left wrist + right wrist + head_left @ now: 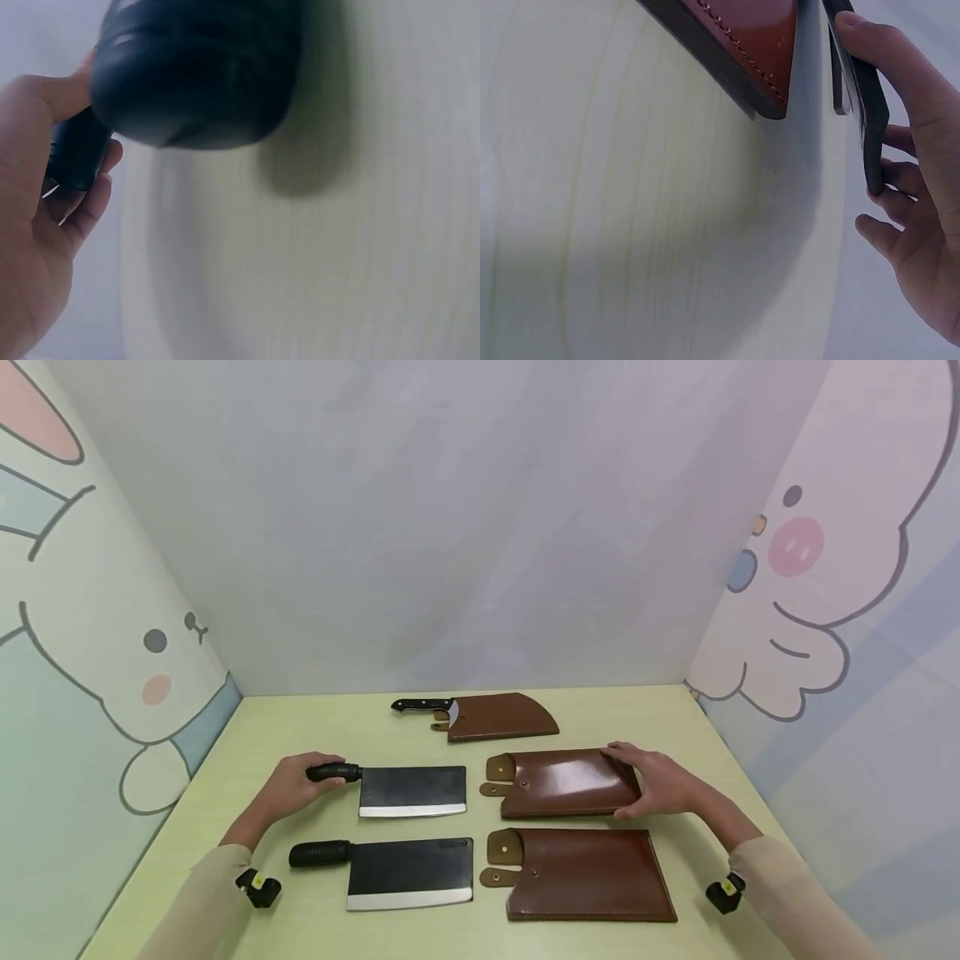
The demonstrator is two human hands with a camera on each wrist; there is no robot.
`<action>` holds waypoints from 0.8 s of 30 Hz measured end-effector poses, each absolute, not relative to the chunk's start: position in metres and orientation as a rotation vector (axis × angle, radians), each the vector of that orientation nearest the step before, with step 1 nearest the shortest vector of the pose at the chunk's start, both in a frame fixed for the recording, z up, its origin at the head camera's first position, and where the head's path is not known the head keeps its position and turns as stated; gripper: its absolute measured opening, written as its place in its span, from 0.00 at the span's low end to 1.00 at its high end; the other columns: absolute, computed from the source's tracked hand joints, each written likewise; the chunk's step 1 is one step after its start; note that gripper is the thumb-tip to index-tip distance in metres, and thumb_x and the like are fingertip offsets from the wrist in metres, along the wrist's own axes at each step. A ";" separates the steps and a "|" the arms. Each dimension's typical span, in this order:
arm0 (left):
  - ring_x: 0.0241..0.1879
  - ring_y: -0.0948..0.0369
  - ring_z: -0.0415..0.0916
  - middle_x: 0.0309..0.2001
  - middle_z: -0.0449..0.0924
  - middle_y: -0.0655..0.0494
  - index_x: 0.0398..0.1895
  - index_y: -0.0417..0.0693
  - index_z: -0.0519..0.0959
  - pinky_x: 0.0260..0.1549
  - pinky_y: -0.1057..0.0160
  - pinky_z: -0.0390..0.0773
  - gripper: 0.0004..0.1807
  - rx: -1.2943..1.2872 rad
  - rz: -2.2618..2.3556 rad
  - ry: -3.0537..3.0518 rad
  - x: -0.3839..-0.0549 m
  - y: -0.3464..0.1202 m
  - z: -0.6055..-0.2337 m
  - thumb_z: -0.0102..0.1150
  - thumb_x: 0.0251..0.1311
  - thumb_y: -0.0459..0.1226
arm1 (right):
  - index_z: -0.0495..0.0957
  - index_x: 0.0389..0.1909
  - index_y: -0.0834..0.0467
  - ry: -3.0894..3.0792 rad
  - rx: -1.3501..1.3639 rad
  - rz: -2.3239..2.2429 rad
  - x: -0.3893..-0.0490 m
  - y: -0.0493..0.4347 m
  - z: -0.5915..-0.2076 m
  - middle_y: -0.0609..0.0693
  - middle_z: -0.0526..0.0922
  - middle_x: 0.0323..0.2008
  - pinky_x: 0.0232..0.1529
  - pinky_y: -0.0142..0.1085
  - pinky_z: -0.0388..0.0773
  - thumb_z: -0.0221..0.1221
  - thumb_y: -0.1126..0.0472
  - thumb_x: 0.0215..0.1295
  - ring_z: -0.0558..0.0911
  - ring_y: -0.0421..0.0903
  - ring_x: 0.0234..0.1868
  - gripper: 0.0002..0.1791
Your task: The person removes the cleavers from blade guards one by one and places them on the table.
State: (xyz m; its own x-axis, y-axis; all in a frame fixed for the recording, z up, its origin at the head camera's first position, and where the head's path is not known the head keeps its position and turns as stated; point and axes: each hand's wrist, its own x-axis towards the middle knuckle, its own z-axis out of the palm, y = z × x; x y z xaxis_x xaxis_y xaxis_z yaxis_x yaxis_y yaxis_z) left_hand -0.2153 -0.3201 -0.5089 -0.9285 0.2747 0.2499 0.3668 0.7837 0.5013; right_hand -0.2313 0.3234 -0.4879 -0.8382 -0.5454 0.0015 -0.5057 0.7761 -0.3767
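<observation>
My left hand (295,787) grips the black handle of a cleaver (412,787), with thumb and fingers on either side of it; the dark blade points right. In the left wrist view that handle (79,150) shows between thumb and fingertips. My right hand (662,785) pinches the right end of a glossy brown leather sheath (566,781), whose open end with two tan snap straps faces the blade. The right wrist view has the thumb on one face of the sheath (866,105) and fingers at its far edge.
Nearer me lie a second bare cleaver (410,870) and a second brown sheath (588,875). At the back, a sheath (501,717) covers another knife, its black riveted handle (423,704) pointing left. Cartoon-printed walls border the pale wooden table (300,727).
</observation>
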 end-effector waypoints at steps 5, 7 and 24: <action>0.54 0.40 0.81 0.54 0.85 0.41 0.56 0.41 0.85 0.52 0.38 0.78 0.23 -0.484 -0.881 -2.856 -0.217 -0.322 -0.513 0.74 0.59 0.42 | 0.62 0.77 0.57 2.835 -0.841 -0.534 -0.236 0.324 -0.494 0.60 0.66 0.74 0.58 0.59 0.75 0.73 0.23 0.41 0.75 0.62 0.66 0.67; 0.55 0.40 0.80 0.54 0.84 0.40 0.56 0.41 0.84 0.53 0.38 0.78 0.23 -0.484 -0.888 -2.866 -0.217 -0.323 -0.515 0.74 0.60 0.43 | 0.61 0.77 0.57 2.831 -0.849 -0.532 -0.237 0.324 -0.496 0.59 0.67 0.73 0.58 0.58 0.76 0.72 0.23 0.40 0.75 0.60 0.65 0.67; 0.51 0.43 0.81 0.52 0.86 0.44 0.57 0.43 0.85 0.49 0.39 0.77 0.25 -0.501 -0.797 -2.914 -0.217 -0.323 -0.520 0.72 0.62 0.47 | 0.61 0.76 0.60 2.793 -0.838 -0.560 -0.236 0.323 -0.505 0.63 0.67 0.72 0.62 0.60 0.73 0.76 0.27 0.40 0.72 0.62 0.68 0.67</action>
State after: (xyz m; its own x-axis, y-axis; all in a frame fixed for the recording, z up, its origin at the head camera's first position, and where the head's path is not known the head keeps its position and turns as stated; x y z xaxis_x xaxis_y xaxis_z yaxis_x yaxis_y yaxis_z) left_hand -0.2170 -0.3230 -0.5200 -0.9433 0.2905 0.1606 0.3318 0.8112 0.4815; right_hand -0.2356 0.3234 -0.5052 -0.8269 -0.5597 -0.0557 -0.4949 0.7710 -0.4008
